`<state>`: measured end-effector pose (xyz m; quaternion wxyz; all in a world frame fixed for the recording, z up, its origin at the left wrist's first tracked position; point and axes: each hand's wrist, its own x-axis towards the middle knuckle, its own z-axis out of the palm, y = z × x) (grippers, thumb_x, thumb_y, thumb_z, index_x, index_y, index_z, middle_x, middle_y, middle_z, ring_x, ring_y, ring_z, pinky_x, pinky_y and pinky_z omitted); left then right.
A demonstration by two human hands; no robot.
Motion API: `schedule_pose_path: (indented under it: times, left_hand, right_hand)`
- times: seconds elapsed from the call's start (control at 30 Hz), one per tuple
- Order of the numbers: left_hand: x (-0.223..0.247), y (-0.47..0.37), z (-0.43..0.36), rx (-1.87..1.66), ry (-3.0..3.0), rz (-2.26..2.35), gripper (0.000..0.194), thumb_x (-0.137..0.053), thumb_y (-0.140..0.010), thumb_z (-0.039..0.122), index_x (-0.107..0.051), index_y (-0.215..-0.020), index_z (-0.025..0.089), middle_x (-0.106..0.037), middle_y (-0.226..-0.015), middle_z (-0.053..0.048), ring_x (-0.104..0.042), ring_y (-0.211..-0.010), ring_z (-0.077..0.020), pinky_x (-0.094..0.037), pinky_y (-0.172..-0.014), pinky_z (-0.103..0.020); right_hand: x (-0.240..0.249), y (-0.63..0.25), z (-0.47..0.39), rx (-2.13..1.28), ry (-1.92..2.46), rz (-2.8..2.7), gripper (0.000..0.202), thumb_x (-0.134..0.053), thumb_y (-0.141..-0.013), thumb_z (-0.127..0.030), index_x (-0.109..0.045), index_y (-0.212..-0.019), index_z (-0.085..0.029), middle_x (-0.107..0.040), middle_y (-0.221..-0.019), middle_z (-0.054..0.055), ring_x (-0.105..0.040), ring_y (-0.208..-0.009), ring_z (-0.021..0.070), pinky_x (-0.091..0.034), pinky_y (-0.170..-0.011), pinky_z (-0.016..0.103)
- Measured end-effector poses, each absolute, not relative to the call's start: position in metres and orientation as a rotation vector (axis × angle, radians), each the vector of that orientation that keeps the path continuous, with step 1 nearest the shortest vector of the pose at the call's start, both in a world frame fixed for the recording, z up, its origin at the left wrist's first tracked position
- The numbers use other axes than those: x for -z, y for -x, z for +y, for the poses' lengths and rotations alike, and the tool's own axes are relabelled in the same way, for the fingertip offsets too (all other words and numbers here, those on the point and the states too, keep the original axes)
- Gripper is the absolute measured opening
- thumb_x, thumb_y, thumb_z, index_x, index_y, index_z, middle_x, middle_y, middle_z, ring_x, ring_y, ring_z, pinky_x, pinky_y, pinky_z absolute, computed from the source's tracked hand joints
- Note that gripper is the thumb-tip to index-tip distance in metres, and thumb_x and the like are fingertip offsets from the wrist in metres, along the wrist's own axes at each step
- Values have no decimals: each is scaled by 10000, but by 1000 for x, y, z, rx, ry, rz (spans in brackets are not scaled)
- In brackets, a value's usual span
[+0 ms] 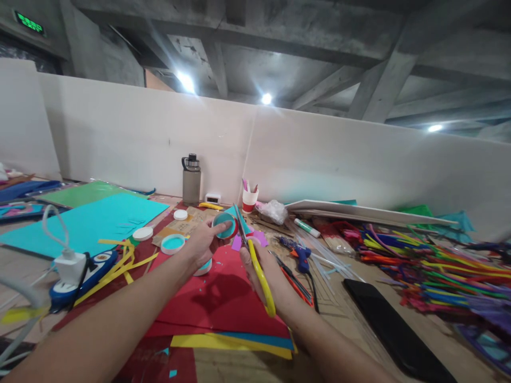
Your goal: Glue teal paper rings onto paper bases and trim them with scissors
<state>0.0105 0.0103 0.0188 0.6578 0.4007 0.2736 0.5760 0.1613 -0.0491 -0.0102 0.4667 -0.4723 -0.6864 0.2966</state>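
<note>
My left hand (204, 240) is closed on a round container (224, 225) with a blue-green inside, its thumb across the rim. My right hand (265, 274) grips yellow-handled scissors (261, 276), their blades pointing up and away beside the container. A blue-green piece (238, 214) shows behind the blades. Below both hands lie red sheets (199, 303) with small blue-green scraps on them. Another round container with a blue-green inside (173, 243) stands left of my left hand, and one more (204, 267) is partly hidden beneath it.
Blue-green sheet (91, 223), yellow strips (120, 266) and a power strip (85, 274) lie left. A bottle (191, 181) and a cup of pens (250, 199) stand at the back. Right are a glue gun (301, 255), a black phone (393, 324) and colourful pipe cleaners (435, 266).
</note>
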Motion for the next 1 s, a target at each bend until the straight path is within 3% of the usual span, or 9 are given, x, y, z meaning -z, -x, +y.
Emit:
schedule_pose_path:
  times: [0.37,1.0]
  left_hand:
    - [-20,-8,11,-1246,-1000,585,179,-748,-631,171,-687,-796,137,-671,-736,-26,-582,-612,-101,-480,-594,-226]
    - [-21,-4,14,-1280,-1004,633,195,-760,-616,193,-674,-777,123,-651,-704,-33,-570,-569,-101,-469,-526,-212]
  right_hand:
    - [6,-164,-50,-640,1095,-1779,273,-411,-888,-464,-450,-812,-205,-421,-686,-38,-382,-605,101,-334,-536,206]
    - [-8,-163,-56,-761,1172,-1754,351,-437,-844,-559,-469,-824,-210,-432,-542,-53,-413,-466,102,-318,-414,194]
